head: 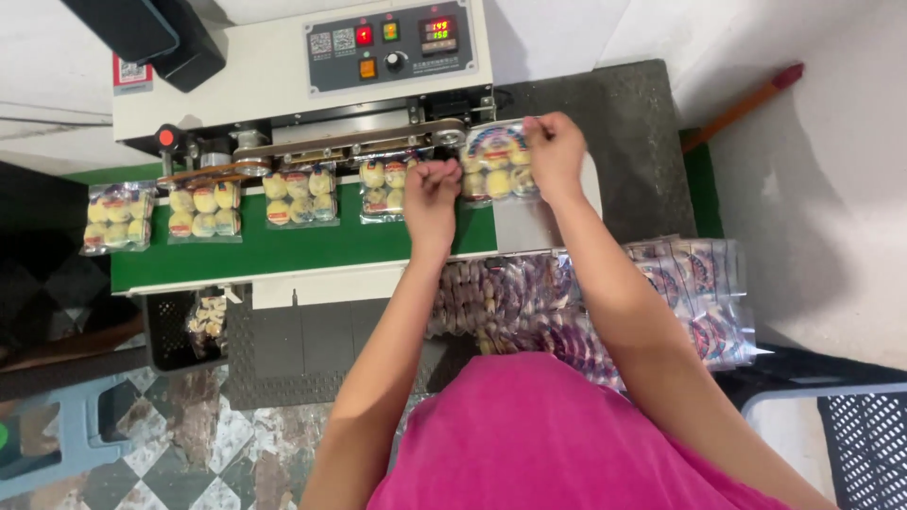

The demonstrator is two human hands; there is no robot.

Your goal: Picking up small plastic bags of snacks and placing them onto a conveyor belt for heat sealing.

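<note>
A clear bag of small round yellow cakes [495,165] sits at the right end of the green belt [283,250], right under the mouth of the sealing machine [283,76]. The right hand [556,151] pinches the bag's far right corner between thumb and fingers, so it is closed on the bag. The left hand [431,194] lies just left of the bag, fingers curled in a loose fist at its left edge; whether it grips the film or only touches it cannot be told. The bag lies flat between the two hands, its open top edge pointing far, toward the machine's sealing slot, and its long axis runs near to far.

Further left on the belt, three more bags [298,194] ride under the sealing band, and a fourth bag [117,217] lies past the left end. A heap of unsealed bags [586,302] rests near the person's body, on the right.
</note>
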